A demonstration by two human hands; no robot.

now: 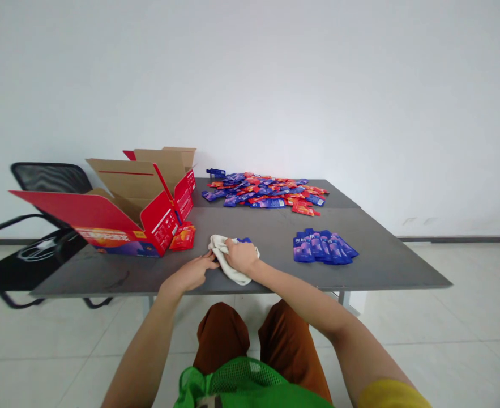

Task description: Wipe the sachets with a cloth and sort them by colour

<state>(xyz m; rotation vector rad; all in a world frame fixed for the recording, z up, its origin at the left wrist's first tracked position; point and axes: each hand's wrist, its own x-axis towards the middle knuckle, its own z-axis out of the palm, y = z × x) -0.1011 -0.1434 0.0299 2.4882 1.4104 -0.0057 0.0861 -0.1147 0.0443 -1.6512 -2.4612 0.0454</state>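
View: head camera, looking forward and down across the table's near edge

Surface: a grey table (372, 266) in two panels meeting at a seam, its top bearing all the packets

Room: a white wall (250, 85) behind, pale floor tiles (466, 294) below, a black mesh chair (50, 178) off the table's left end

Your right hand (241, 255): lying on top of a cream cloth (228, 262), pressed down into it, fingers mostly over the fold; pinching or not, you cannot tell

Your left hand (192, 272): fingers stretched toward the cloth's left side, tips touching it; no clear pinch

Cloth: bunched on the table near the front edge, a blue sachet (244, 240) poking out behind it

Left of you: a red cardboard box (156, 218) with flaps open, red sachets (183, 237) against its side

Ahead: a loose heap of red and blue sachets (262, 192)

Right: purple sachets (321, 247) in overlapping rows

Hidden: most of the blue sachet under the cloth; the box's inside; print on the packets too small to read
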